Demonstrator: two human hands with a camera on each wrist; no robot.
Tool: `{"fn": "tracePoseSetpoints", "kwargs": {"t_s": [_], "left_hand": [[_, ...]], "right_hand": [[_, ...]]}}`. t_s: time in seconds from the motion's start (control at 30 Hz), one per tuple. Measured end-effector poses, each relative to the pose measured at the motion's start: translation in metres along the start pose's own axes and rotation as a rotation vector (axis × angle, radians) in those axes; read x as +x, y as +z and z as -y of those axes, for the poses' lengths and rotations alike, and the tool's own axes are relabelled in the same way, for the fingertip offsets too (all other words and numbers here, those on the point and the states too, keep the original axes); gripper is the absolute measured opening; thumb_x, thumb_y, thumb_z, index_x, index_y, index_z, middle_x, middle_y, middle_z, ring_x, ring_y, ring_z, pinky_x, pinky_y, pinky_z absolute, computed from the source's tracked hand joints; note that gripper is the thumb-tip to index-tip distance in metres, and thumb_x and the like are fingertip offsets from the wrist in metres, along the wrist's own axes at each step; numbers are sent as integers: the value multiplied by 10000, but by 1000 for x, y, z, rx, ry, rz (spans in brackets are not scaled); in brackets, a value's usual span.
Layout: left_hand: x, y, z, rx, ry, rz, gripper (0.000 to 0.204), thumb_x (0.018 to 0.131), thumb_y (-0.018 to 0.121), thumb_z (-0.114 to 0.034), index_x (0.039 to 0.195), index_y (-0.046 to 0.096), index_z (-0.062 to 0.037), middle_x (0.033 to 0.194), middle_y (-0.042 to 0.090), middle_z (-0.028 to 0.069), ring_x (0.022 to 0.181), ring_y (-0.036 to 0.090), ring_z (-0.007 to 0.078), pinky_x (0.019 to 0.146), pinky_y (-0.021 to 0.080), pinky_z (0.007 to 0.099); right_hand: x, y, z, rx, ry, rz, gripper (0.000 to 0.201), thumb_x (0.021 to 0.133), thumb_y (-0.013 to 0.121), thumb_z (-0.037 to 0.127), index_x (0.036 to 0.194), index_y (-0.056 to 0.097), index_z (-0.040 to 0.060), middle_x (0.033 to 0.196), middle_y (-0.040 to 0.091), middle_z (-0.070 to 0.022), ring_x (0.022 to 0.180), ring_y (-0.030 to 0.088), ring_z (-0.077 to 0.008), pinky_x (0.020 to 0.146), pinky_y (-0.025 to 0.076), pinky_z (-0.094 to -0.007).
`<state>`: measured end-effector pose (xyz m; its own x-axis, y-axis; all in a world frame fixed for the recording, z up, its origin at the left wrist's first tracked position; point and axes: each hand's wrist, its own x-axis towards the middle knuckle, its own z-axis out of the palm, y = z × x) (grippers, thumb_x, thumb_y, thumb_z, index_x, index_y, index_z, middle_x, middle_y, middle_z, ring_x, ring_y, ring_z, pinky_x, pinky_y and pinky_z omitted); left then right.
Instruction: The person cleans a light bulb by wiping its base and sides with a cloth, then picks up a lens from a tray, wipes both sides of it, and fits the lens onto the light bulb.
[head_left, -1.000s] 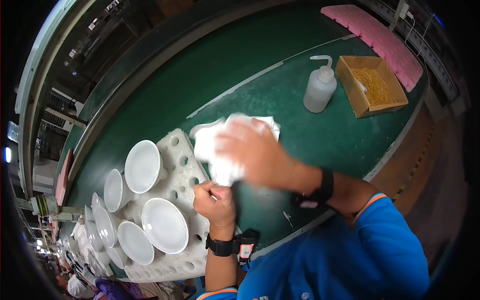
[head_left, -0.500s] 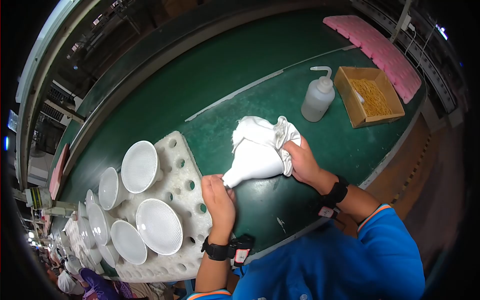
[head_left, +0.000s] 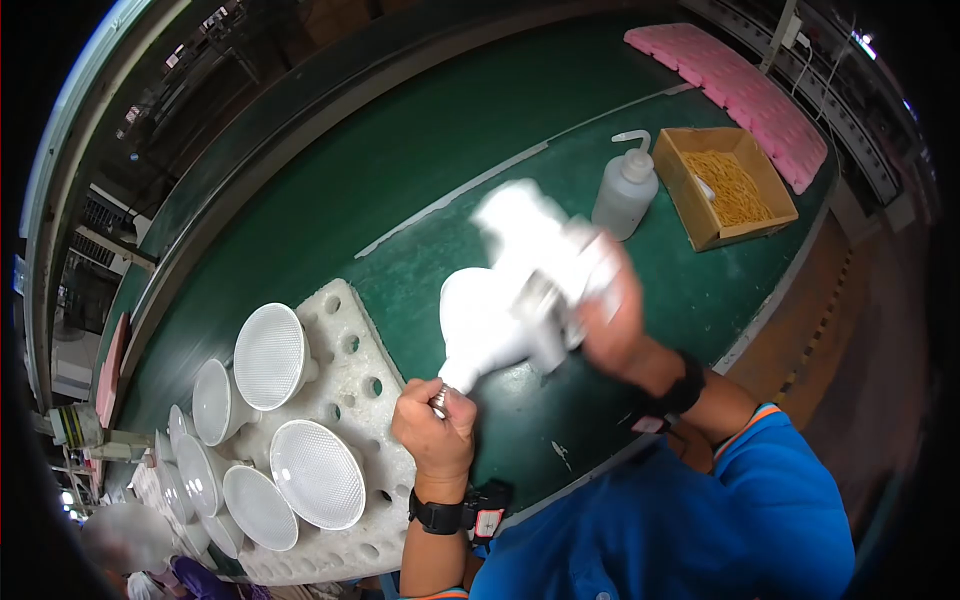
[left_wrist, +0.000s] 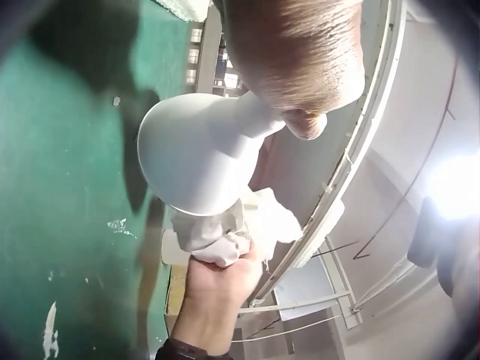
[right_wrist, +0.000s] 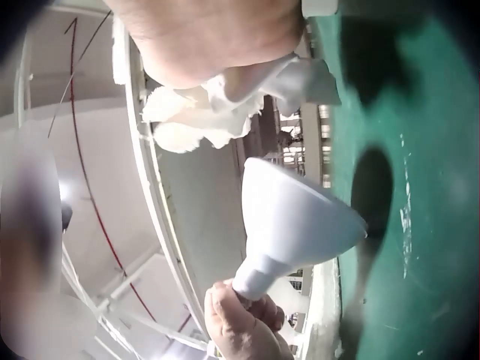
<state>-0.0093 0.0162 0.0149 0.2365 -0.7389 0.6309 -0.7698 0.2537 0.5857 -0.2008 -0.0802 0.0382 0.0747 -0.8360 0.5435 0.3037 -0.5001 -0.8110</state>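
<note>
My left hand (head_left: 436, 428) grips a white reflector light bulb (head_left: 478, 318) by its metal screw base, holding it up over the green bench. A crumpled white cloth (head_left: 520, 215) is bunched in my right hand (head_left: 612, 318), blurred beside the bulb. In the left wrist view, the cloth (left_wrist: 225, 232) is close under the wide end of the bulb (left_wrist: 191, 150). The right wrist view shows a gap between the cloth (right_wrist: 225, 105) and the bulb (right_wrist: 289, 214), whose base is between the left fingers.
Several similar bulbs (head_left: 318, 474) stand face up in a white foam tray (head_left: 385, 465) with round holes, at left. A squeeze bottle (head_left: 626, 195) and a cardboard box (head_left: 690, 215) of thin yellow pieces stand at back right, near a pink foam slab (head_left: 740, 100).
Earlier the cloth covered the bulb's wide end; now my right hand has drawn it off to the right. My left hand has kept hold of the base throughout.
</note>
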Motion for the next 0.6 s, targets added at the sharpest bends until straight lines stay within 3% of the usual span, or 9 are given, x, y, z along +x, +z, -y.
{"fn": "tracePoseSetpoints", "kwargs": {"t_s": [0.03, 0.07, 0.17, 0.2, 0.27, 0.37, 0.47, 0.5, 0.6], "left_hand": [[-2, 1, 2, -7, 8, 11, 239, 789, 646, -159, 941, 526, -19, 790, 593, 162, 634, 581, 330, 569, 476, 397], [-6, 0, 11, 75, 225, 24, 238, 779, 657, -158, 952, 568, -23, 813, 603, 154, 679, 591, 338, 613, 486, 408], [-5, -4, 3, 11, -1, 84, 200, 773, 622, -117, 944, 577, -24, 810, 599, 156, 712, 596, 347, 652, 495, 405], [-4, 0, 7, 23, 153, 37, 196, 764, 610, -105, 918, 547, -1, 792, 587, 168, 705, 585, 357, 649, 488, 406], [0, -1, -1, -7, 2, 20, 147, 810, 555, -103, 897, 520, 10, 761, 569, 164, 683, 579, 322, 637, 479, 400], [8, 1, 3, -103, -380, -28, 132, 883, 453, -109, 894, 512, 8, 721, 551, 142, 621, 549, 266, 576, 454, 394], [-5, 9, 40, -214, -505, -25, 198, 934, 361, -136, 885, 499, -2, 671, 516, 103, 547, 493, 188, 500, 407, 319], [9, 3, 11, -491, -750, -81, 222, 940, 364, -181, 841, 477, -18, 633, 468, 67, 455, 401, 138, 419, 315, 260], [23, -7, 3, -1019, -1028, -89, 228, 936, 378, -207, 791, 456, -49, 610, 430, 36, 408, 328, 98, 382, 243, 234]], "right_hand": [[3, 8, 8, -554, -386, 313, 437, 758, 613, 153, 1173, 549, 35, 1184, 562, -150, 1136, 545, -278, 997, 389, -468], [0, 31, 17, -707, -475, 747, 467, 698, 656, 204, 1131, 590, 43, 1133, 596, -133, 1140, 541, -315, 1030, 345, -499], [25, 43, -5, -849, -385, 646, 342, 728, 598, 197, 1041, 646, 66, 1033, 644, -115, 1066, 584, -268, 958, 409, -416], [50, 39, -5, -954, -276, 625, 327, 755, 580, 182, 1047, 641, 49, 1041, 644, -128, 1021, 603, -257, 912, 441, -391], [76, 23, -17, -295, 623, 622, 285, 825, 534, 162, 1036, 628, -4, 1025, 649, -120, 932, 613, -197, 807, 478, -336], [34, 9, -75, -92, 578, 476, 298, 885, 476, 185, 1054, 608, -22, 1004, 645, -85, 882, 595, -137, 755, 483, -289], [2, 24, -53, 317, 848, 225, 348, 947, 437, 214, 1196, 541, -8, 1065, 616, -62, 939, 574, -111, 817, 472, -260], [-5, 27, -51, 408, 828, 185, 348, 941, 447, 180, 1224, 518, -10, 1090, 609, -66, 956, 573, -115, 831, 469, -265], [-7, 32, -46, 299, 580, 184, 366, 917, 472, 94, 1267, 478, -14, 1116, 602, -75, 984, 572, -129, 859, 463, -277]]}}
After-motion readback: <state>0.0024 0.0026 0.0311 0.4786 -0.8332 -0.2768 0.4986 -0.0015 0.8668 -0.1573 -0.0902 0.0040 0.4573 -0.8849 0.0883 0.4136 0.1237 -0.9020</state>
